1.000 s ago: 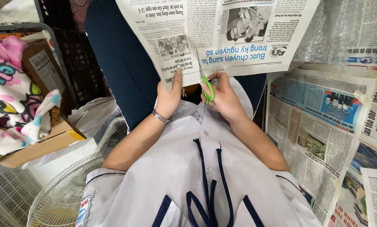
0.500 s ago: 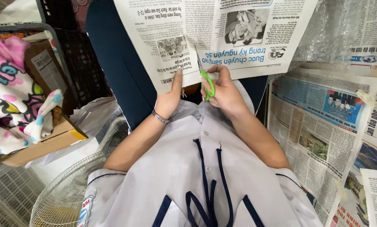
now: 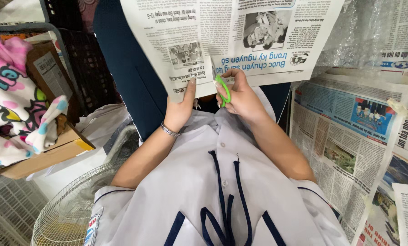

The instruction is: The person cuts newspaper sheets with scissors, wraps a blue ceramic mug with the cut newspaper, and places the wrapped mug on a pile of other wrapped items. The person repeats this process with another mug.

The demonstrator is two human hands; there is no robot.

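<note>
Head view: right hand grips green scissors at newspaper.

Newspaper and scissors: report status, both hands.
Left hand pinching newspaper bottom edge. Right hand gripping green scissors at that edge. Nothing blocking.

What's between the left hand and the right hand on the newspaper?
Head view: a short strip of the newspaper's lower edge lies between left hand and right hand, with the green scissors cutting there.

Matt printed paper newspaper — glossy green plastic scissors, shiny metal bracelet, smooth cloth shirt.
</note>
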